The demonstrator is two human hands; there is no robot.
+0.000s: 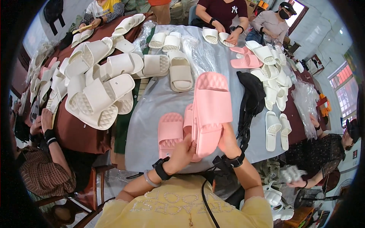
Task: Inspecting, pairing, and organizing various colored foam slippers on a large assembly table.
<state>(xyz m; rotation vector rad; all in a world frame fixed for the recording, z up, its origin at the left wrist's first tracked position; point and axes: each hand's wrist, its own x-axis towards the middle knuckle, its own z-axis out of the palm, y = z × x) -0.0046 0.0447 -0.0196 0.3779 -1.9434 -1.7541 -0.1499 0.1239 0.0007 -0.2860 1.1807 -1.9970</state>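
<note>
- While the left hand [181, 155] pinches the lower left edge of a pale pink, rubbery-looking slide slipper [213, 108], the right hand [228, 142] holds it from the right; both grips are narrow around it, the right fingers mostly hidden behind; the slipper stands raised and tilted between the hands, its strap facing the person;
- just left of the grip, a flat pale pink slipper with a quilted footbed [171, 131] lies on a smooth grey cloth [146, 121]; a partly covered pink slipper [188, 117] shows between it and the held one;
- right of the grip, a crumpled black fabric bundle [251, 95]; past it, two off-white slide slippers [272, 131] side by side;
- beyond the grip, a cream slide slipper [180, 72] beside crinkled clear plastic bags [199, 57];
- farther left, a heap of off-white slippers [100, 91] on brown cloth [83, 135];
- beyond and right, flat pink slippers [249, 61];
- farthest ahead, a co-worker in a maroon shirt [220, 9], one hand at an off-white slipper [225, 39].
</note>
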